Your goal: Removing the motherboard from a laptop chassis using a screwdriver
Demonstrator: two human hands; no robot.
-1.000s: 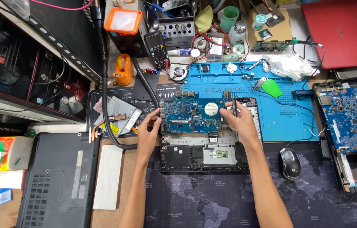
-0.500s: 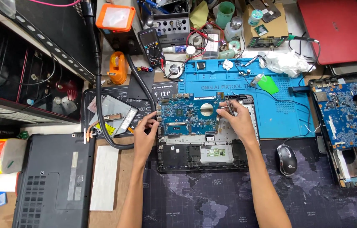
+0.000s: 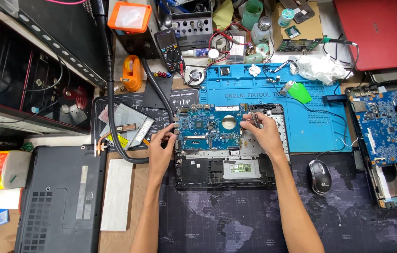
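A cluttered surface (image 3: 128, 234) carries an opened black laptop base (image 3: 224, 171) at its centre, lying partly on a blue repair mat (image 3: 311, 126). A blue motherboard (image 3: 207, 129) sits in the upper part of that base. The left hand (image 3: 161, 152) grasps the board's left edge; the right hand (image 3: 266, 133) pinches its right edge. A black mouse (image 3: 320, 176) lies just right of the base.
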